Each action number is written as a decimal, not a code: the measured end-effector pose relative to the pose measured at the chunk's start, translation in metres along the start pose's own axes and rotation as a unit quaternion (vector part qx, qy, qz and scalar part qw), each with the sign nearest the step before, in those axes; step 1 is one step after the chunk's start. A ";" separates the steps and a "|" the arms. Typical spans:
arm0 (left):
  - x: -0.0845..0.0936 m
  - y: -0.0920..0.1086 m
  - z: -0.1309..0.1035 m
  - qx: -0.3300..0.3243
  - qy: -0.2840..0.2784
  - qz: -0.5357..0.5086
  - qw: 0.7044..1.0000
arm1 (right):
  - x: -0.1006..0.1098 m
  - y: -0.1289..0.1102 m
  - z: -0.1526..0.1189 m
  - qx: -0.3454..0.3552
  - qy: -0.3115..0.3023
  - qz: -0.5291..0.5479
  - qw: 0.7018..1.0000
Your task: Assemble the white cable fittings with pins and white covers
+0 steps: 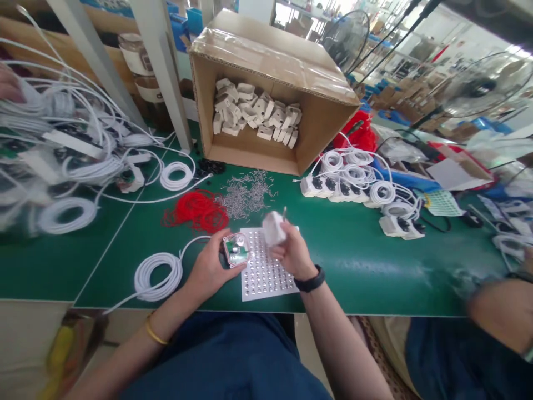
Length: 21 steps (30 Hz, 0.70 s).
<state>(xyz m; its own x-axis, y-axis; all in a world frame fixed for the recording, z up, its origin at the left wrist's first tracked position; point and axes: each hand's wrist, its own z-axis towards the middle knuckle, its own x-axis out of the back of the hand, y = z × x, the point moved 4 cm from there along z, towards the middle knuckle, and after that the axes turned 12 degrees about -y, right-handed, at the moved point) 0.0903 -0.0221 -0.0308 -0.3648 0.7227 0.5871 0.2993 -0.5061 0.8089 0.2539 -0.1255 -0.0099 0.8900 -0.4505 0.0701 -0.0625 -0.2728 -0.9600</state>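
My left hand (213,265) is closed round a small open housing (236,249) with a green circuit board inside and a reddish line round its rim. A white cable runs from it to a coil (158,276) on the left. My right hand (295,253) grips a white plastic cover (273,228), slightly blurred, held to the right of the housing and apart from it. Under both hands lies a white sheet (266,286) with rows of small shiny round pieces. Behind them are red rings (200,210) and a heap of screws (247,194).
A cardboard box (270,53) with white covers stands at the back. Finished-looking white units with coiled cables (353,178) sit at the right, more coils (69,215) at the left. Another person's arm (502,311) is at the right edge, a hand (10,83) at the left.
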 end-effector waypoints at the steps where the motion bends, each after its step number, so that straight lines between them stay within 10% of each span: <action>1: 0.002 0.006 0.001 -0.010 0.006 0.026 1.000 | -0.004 0.004 -0.004 -0.020 -0.036 0.080 0.996; 6: 0.004 0.035 0.006 -0.094 0.015 0.151 0.984 | -0.028 0.021 -0.010 -0.052 -0.113 0.298 0.946; 11: 0.000 0.039 0.009 -0.110 0.009 0.229 0.967 | -0.030 0.005 -0.013 0.075 -0.107 0.071 0.989; 21: 0.005 0.038 0.008 -0.133 0.001 0.204 0.970 | -0.047 -0.018 -0.027 0.155 -0.082 -0.284 0.943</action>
<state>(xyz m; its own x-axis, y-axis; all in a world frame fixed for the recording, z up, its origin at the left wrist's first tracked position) 0.1067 -0.0338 0.0025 -0.2656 0.4356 0.8601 0.1811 -0.8537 0.4883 0.2010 -0.1224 0.0117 0.7999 -0.1619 0.5779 0.5574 -0.1568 -0.8153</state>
